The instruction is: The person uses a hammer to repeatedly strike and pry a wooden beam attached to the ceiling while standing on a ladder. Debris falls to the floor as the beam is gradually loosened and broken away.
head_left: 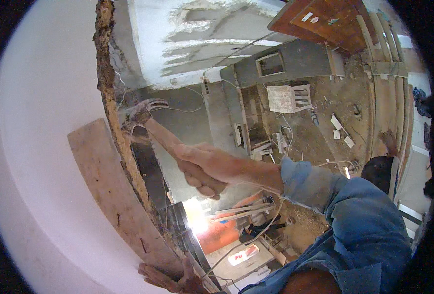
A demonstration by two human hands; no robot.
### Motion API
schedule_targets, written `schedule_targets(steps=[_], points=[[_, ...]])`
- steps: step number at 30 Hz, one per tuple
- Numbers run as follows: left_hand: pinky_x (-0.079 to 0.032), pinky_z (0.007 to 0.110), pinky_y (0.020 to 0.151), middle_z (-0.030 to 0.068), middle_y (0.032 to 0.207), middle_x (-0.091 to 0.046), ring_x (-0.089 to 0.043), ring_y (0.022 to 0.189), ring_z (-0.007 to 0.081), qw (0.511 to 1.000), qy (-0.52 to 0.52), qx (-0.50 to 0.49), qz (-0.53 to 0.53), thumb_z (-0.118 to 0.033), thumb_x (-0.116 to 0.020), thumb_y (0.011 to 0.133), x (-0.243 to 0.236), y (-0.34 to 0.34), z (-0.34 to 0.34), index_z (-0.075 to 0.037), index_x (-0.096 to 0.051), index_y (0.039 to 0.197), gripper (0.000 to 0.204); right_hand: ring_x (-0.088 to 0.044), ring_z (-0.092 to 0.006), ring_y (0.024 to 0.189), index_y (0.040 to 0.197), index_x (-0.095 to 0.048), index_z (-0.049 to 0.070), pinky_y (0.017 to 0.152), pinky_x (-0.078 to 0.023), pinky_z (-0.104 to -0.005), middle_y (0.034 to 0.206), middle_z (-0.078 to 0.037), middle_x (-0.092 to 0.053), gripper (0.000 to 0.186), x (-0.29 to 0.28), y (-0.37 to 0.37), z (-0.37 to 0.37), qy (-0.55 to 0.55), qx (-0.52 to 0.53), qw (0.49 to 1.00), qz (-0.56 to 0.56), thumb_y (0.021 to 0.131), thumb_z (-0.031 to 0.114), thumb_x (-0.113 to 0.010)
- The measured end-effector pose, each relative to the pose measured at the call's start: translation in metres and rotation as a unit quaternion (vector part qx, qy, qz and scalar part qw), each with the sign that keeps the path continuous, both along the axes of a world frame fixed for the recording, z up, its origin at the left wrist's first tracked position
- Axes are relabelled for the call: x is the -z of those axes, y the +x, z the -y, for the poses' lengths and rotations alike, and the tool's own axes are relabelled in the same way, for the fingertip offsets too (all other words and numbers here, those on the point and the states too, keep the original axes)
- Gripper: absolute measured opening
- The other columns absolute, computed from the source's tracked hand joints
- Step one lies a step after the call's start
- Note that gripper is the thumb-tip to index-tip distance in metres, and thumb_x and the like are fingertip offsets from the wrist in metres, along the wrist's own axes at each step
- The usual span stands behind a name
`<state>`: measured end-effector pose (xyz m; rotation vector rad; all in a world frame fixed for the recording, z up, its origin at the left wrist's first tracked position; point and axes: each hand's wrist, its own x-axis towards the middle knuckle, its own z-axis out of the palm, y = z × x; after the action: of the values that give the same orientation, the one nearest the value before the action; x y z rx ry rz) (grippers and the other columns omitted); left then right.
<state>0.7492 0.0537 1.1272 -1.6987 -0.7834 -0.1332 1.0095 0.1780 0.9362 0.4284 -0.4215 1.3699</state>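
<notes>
My right hand (199, 164) is wrapped round the wooden handle of a claw hammer (163, 135). The hammer's metal head is up by the rough broken wall edge, near the upper end of a long wooden board (104, 179). This board lies slanted against the white wall, with nails (118, 218) standing out of its face. At its lower end my left hand (175, 278) grips the board, fingers over one side and thumb along the other. Part of that hand is cut off by the picture's lower rim.
Far below lies a dirt floor with a whitish wooden stool (281, 99) and scattered tile pieces (336, 121). Scaffold planks and poles (386, 98) run along the right, with what looks like a bare foot (387, 141) on them. A cable (270, 218) hangs below my right arm.
</notes>
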Motion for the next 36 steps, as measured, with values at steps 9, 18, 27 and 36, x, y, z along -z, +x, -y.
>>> schedule_targets(steps=[9,18,27,36], points=[[-0.015,0.057,0.119,0.0220,0.154,-0.038,-0.029,0.146,0.0410,0.999,-0.011,0.019,0.027,-0.050,-0.083,0.073,0.004,0.006,0.004,0.005,-0.040,0.147,0.101,-0.055,-0.0178,0.042,0.097,-0.051,0.006,0.031,-0.043,-0.0318,0.066,-0.006,-0.054,0.048,0.009,-0.019,0.002,0.002,-0.038,0.999,-0.013,0.101,0.054,-0.044],[-0.014,0.058,0.119,0.0242,0.152,-0.039,-0.030,0.145,0.0418,1.000,0.004,-0.003,-0.002,-0.045,-0.084,0.073,0.002,0.000,0.003,0.006,-0.041,0.146,0.099,-0.053,-0.0154,0.044,0.093,-0.057,0.003,0.036,-0.043,-0.0319,0.065,-0.006,-0.056,0.044,0.025,-0.041,-0.009,-0.058,0.124,0.990,0.043,0.104,0.043,-0.044],[-0.014,0.059,0.119,0.0231,0.153,-0.040,-0.029,0.146,0.0418,0.999,-0.017,0.024,0.031,-0.043,-0.085,0.073,0.006,0.010,0.003,0.005,-0.038,0.147,0.100,-0.049,-0.0138,0.040,0.096,-0.056,0.002,0.032,-0.036,-0.0297,0.060,-0.003,-0.051,0.046,0.022,-0.045,0.019,-0.025,0.033,0.999,0.003,0.105,0.045,-0.041],[-0.014,0.058,0.119,0.0218,0.154,-0.038,-0.029,0.146,0.0411,0.998,-0.031,0.039,0.046,-0.042,-0.084,0.072,0.003,0.004,0.000,0.003,-0.039,0.148,0.099,-0.048,-0.0106,0.047,0.098,-0.053,0.008,0.041,-0.040,-0.0285,0.067,-0.001,-0.051,0.044,0.012,-0.048,0.039,-0.030,0.009,0.999,0.024,0.103,0.051,-0.045]])
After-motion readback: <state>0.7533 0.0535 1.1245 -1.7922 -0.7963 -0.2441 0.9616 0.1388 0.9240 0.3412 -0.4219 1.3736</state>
